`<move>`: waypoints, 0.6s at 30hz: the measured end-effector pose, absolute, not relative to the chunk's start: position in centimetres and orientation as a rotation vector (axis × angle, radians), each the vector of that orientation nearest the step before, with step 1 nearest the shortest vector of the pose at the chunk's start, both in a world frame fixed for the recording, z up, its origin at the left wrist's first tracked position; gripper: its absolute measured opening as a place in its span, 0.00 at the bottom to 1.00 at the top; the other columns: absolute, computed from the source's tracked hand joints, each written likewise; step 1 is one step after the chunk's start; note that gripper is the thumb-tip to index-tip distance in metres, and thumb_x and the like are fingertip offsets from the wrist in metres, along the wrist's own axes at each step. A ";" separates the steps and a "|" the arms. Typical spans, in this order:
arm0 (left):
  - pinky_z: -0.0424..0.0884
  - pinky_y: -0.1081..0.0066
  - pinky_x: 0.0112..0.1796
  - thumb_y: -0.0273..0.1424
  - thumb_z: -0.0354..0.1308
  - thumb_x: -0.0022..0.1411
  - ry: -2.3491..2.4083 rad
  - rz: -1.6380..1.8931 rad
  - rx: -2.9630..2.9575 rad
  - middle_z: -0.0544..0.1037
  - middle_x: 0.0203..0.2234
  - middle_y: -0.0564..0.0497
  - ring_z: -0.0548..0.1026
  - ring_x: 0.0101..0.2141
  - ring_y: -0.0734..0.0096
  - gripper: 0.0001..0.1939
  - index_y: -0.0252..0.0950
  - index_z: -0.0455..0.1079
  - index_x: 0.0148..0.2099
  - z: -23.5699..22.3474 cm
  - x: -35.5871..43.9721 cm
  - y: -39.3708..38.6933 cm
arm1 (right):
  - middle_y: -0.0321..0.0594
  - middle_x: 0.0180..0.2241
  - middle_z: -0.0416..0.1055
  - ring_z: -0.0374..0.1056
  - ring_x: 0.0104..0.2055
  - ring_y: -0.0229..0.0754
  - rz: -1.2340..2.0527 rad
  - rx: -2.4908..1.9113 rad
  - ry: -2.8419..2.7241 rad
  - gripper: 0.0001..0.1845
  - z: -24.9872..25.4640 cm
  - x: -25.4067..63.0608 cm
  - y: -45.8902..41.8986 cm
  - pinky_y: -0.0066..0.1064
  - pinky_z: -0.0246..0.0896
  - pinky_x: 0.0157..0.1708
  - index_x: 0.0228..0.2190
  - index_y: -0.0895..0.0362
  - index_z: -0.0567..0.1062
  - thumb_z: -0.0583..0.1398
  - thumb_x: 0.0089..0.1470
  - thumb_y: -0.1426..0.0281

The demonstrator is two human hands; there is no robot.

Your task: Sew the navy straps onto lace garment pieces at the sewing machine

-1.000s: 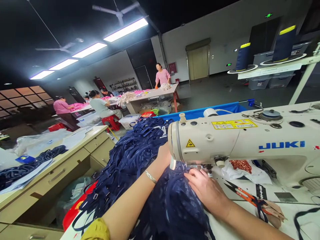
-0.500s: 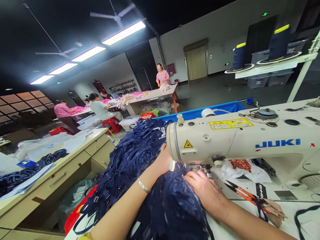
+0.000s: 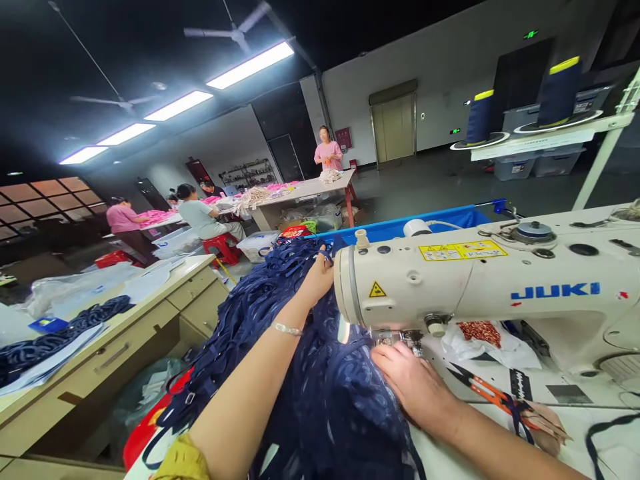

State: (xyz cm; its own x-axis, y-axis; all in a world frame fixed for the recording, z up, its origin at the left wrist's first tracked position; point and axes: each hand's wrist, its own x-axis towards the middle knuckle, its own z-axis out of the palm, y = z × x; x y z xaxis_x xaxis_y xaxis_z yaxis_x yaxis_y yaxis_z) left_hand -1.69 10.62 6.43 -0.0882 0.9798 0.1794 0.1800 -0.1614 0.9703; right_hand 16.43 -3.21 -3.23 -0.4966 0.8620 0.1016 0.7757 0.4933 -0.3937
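A cream JUKI sewing machine [image 3: 480, 283] stands across the table in front of me. Navy lace fabric [image 3: 330, 400] lies under its needle and heaps up to the left as a pile of navy straps [image 3: 260, 300]. My left hand [image 3: 317, 277] reaches up behind the machine head and grips a navy strap at the top of the pile. My right hand [image 3: 407, 380] lies on the navy fabric just below the presser foot [image 3: 400, 339], fingers bent and pressing the cloth down.
Orange-handled snips [image 3: 487, 393] and a white cloth with red bits [image 3: 480, 337] lie on the machine table to the right. Two navy thread cones [image 3: 560, 93] stand on a rack. A beige drawer desk [image 3: 115, 340] stands left. Other people work at far tables [image 3: 305, 190].
My left hand has risen from beside the needle area up to the top of the strap pile behind the machine head. My right hand stays on the fabric.
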 end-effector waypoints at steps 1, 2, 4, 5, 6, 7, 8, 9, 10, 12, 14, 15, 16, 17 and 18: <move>0.61 0.64 0.54 0.22 0.59 0.53 1.356 1.318 1.490 0.76 0.39 0.50 0.70 0.49 0.62 0.16 0.38 0.71 0.45 6.3 -1.9 9.8 | 0.35 0.47 0.69 0.66 0.49 0.47 0.438 -1.373 -2.435 0.14 -3.3 16.6 -3.1 0.39 0.68 0.43 0.43 0.51 0.71 0.49 0.62 0.75; 0.59 0.64 0.55 0.21 0.59 0.51 1.393 1.307 1.572 0.75 0.41 0.49 0.68 0.50 0.61 0.15 0.38 0.72 0.42 5.8 -2.1 8.7 | 0.35 0.46 0.70 0.68 0.47 0.46 0.448 -1.380 -2.408 0.14 -3.4 16.7 -3.1 0.38 0.68 0.43 0.43 0.51 0.71 0.49 0.62 0.75; 0.53 0.60 0.58 0.21 0.60 0.49 1.481 1.300 1.699 0.72 0.44 0.46 0.64 0.54 0.56 0.11 0.38 0.73 0.37 4.2 -2.9 6.0 | 0.35 0.44 0.71 0.70 0.44 0.45 0.451 -1.434 -2.367 0.15 -3.7 16.8 -2.9 0.37 0.69 0.41 0.45 0.51 0.71 0.48 0.62 0.75; 0.52 0.55 0.58 0.22 0.61 0.49 1.529 1.286 1.750 0.70 0.44 0.45 0.62 0.54 0.52 0.09 0.37 0.73 0.35 3.1 -3.4 4.5 | 0.35 0.43 0.71 0.70 0.43 0.46 0.436 -1.474 -2.355 0.16 -3.9 16.8 -2.8 0.38 0.69 0.40 0.45 0.51 0.71 0.48 0.62 0.75; 0.51 0.50 0.58 0.23 0.61 0.49 1.574 1.251 1.805 0.69 0.44 0.44 0.61 0.54 0.48 0.09 0.37 0.73 0.36 1.9 -3.8 3.1 | 0.35 0.42 0.71 0.69 0.44 0.47 0.413 -1.517 -2.350 0.16 -4.1 16.8 -2.8 0.39 0.70 0.39 0.44 0.51 0.72 0.48 0.62 0.75; 0.51 0.47 0.57 0.25 0.63 0.49 1.617 1.173 1.895 0.68 0.45 0.43 0.61 0.54 0.46 0.12 0.37 0.73 0.38 0.8 -4.1 1.8 | 0.36 0.42 0.71 0.69 0.45 0.49 0.388 -1.550 -2.350 0.16 -4.2 16.8 -2.8 0.41 0.69 0.39 0.43 0.52 0.73 0.48 0.61 0.76; 0.52 0.45 0.56 0.27 0.64 0.49 1.651 1.021 2.062 0.66 0.48 0.42 0.60 0.54 0.44 0.15 0.37 0.72 0.42 -0.3 -4.4 0.8 | 0.37 0.42 0.71 0.68 0.47 0.50 0.367 -1.551 -2.353 0.16 -4.3 16.8 -2.9 0.42 0.69 0.40 0.43 0.52 0.73 0.48 0.61 0.76; 0.52 0.45 0.56 0.28 0.64 0.50 1.645 0.864 2.212 0.64 0.51 0.41 0.59 0.55 0.44 0.18 0.38 0.71 0.45 -1.1 -4.6 0.0 | 0.37 0.43 0.71 0.66 0.48 0.50 0.358 -1.523 -2.352 0.17 -4.4 16.7 -3.0 0.43 0.68 0.42 0.44 0.53 0.72 0.48 0.61 0.76; 0.53 0.47 0.56 0.28 0.64 0.52 1.612 0.700 2.348 0.63 0.53 0.41 0.59 0.56 0.45 0.19 0.38 0.70 0.47 -1.7 -4.7 -0.6 | 0.38 0.45 0.70 0.66 0.49 0.49 0.369 -1.460 -2.355 0.17 -4.4 16.7 -3.1 0.42 0.67 0.44 0.46 0.53 0.72 0.48 0.62 0.76; 0.55 0.50 0.57 0.25 0.62 0.54 1.506 0.487 2.499 0.62 0.55 0.40 0.58 0.57 0.49 0.18 0.37 0.69 0.48 -1.8 -4.9 -0.9 | 0.37 0.51 0.68 0.63 0.52 0.47 0.430 -1.277 -2.397 0.18 -4.3 16.4 -3.5 0.43 0.63 0.50 0.50 0.52 0.69 0.47 0.63 0.73; 0.56 0.52 0.57 0.22 0.59 0.55 1.433 0.458 2.550 0.62 0.54 0.39 0.58 0.57 0.51 0.16 0.35 0.67 0.47 -0.9 -4.9 -0.8 | 0.38 0.55 0.64 0.59 0.55 0.47 0.501 -1.155 -2.438 0.18 -4.1 16.0 -3.9 0.44 0.57 0.54 0.53 0.53 0.66 0.49 0.63 0.70; 0.56 0.53 0.57 0.22 0.58 0.56 1.417 0.492 2.566 0.62 0.54 0.39 0.58 0.58 0.52 0.16 0.35 0.67 0.48 -0.3 -4.8 -0.7 | 0.40 0.57 0.62 0.57 0.56 0.48 0.530 -1.138 -2.446 0.20 -4.0 15.8 -4.1 0.45 0.55 0.55 0.56 0.54 0.63 0.50 0.63 0.69; 0.56 0.54 0.58 0.22 0.56 0.57 1.403 0.540 2.576 0.62 0.55 0.39 0.57 0.58 0.53 0.17 0.35 0.66 0.49 0.3 -4.8 -0.6 | 0.43 0.58 0.61 0.56 0.57 0.48 0.548 -1.131 -2.445 0.22 -3.9 15.5 -4.1 0.45 0.54 0.56 0.57 0.57 0.61 0.51 0.62 0.67; 0.56 0.56 0.58 0.22 0.55 0.58 1.388 0.586 2.577 0.62 0.55 0.40 0.58 0.58 0.54 0.17 0.36 0.65 0.50 0.8 -4.6 -0.6 | 0.45 0.58 0.60 0.55 0.58 0.49 0.556 -1.123 -2.438 0.23 -3.9 15.3 -4.1 0.45 0.53 0.57 0.57 0.59 0.60 0.51 0.62 0.67; 0.57 0.57 0.58 0.22 0.54 0.58 1.365 0.604 2.571 0.63 0.55 0.41 0.59 0.57 0.55 0.17 0.36 0.64 0.51 1.0 -4.4 -0.6 | 0.47 0.57 0.61 0.55 0.57 0.49 0.553 -1.110 -2.435 0.22 -3.9 15.1 -4.0 0.44 0.52 0.57 0.55 0.60 0.62 0.52 0.61 0.67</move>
State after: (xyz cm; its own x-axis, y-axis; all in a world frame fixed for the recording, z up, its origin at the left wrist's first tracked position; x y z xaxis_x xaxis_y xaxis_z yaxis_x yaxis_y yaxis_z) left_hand -4.41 -0.55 1.04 0.4993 0.8226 0.2720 0.7546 -0.5671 0.3300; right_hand 15.14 -4.00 -3.93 -0.6012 0.7745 0.1967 0.6135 0.6051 -0.5075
